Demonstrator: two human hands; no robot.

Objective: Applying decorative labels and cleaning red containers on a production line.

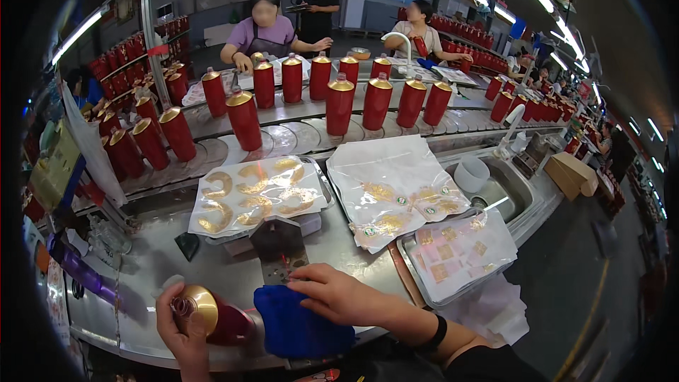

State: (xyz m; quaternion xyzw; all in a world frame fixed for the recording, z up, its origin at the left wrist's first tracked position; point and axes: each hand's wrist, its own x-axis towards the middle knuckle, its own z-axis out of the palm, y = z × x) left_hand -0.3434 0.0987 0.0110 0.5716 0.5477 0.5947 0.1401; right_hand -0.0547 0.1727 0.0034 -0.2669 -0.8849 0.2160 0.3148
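Observation:
My left hand is wrapped round the neck end of a dark red bottle with a gold shoulder. The bottle lies tilted over the near edge of the steel bench, its clear neck toward my palm. My right hand reaches in from the right with its fingers stretched out and slightly apart. It is over the upper edge of a folded blue cloth, and I see nothing gripped in it. Just beyond the fingertips stands a dark angular metal holder.
Behind the holder lie a sheet of gold curved decals, a stack of printed clear sheets and a tray of small gold-patterned pieces. A sink is on the right. Red bottles line the conveyor; a person works across it.

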